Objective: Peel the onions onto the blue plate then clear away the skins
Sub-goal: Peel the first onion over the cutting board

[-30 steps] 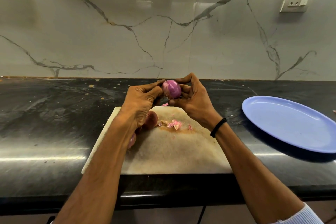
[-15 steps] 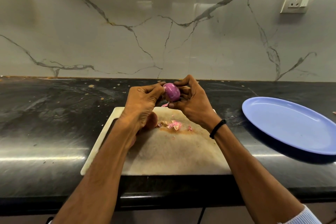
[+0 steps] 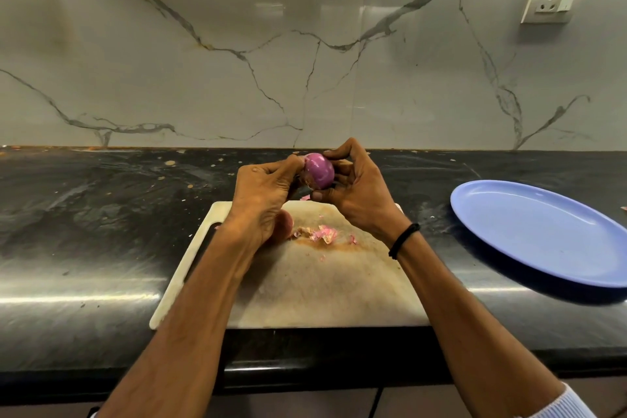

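Hands barely shift vs. 1 s ago: both stay at the same onion (image 3: 318,170), above the far edge of the cutting board (image 3: 322,285). L forearm now covers one of the 2 onions seen beside it 1 s ago, so only 1 second onion (image 3: 286,222) shows, on the board, partly hidden behind the L wrist. Left hand (image 3: 263,193): fingers curled, thumb and fingertips pinching the onion's L side, where a pale skin flap hangs loose. Right hand (image 3: 356,193): curled round the onion's R side, index finger arched over the top, thumb tip under it. Held onion: qty 1, purple, glossy, clear of the board. Skins (image 3: 319,233): 1 small pink-tan pile at approx. board centre, on a brown stain, plus a few stray scraps near it. Wristband (image 3: 403,240): qty 1, black, on R wrist. Blue plate (image 3: 543,231): qty 1, on the counter (image 3: 84,231), R of the board and apart from it, R edge cut off by the frame. Board: qty 1, pale, handle slot at far-L corner, near edge close to the counter front. Wall socket (image 3: 553,0): qty 1, upper R on the marble backsplash.
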Demonstrator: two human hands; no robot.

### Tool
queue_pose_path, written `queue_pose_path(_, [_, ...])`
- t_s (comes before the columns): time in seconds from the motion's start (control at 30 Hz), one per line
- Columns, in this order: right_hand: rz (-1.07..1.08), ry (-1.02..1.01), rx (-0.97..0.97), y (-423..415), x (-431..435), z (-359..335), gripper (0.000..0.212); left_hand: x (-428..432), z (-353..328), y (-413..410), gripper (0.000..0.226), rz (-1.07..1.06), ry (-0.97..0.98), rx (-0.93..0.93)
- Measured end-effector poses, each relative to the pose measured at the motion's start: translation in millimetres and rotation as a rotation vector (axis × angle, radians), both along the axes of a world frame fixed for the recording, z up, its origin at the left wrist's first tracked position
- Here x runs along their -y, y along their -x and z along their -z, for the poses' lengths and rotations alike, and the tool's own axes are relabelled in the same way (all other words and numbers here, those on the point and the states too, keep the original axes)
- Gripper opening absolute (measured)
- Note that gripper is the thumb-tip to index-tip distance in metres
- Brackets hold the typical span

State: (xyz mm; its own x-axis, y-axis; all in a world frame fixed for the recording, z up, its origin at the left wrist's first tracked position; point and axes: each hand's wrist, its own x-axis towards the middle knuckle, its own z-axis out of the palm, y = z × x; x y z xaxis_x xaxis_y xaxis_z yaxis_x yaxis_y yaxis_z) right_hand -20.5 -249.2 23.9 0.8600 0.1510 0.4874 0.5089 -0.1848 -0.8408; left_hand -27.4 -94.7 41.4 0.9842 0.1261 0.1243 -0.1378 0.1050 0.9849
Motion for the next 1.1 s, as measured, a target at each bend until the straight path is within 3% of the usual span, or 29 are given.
queue_pose_path(0.2, [-0.015, -0.051, 0.004, 1.6, 2.5, -3.7, 0.056, 0.7, 1.3, -1.0, 0.015, -0.033, -0.064, 0.029])
queue_pose_path(0.33, [0.006, -0.005, 0.002, -0.7, 2.3, -0.7, 0.055, 2.5, 1.3, -0.9, 0.030, -0.009, -0.062, 0.013])
queue_pose_path(0.47, [0.032, 0.066, 0.031, -1.7, 2.1, 2.2, 0.057, 0.2, 0.7, 0.6, 0.015, -0.006, -0.075, -0.001])
queue_pose_path(1.1, [-0.003, -0.026, -0.011, -0.1, 5.5, -1.8, 0.057, -3.6, -4.0, 4.8, 0.012, 0.041, -0.030, -0.010])
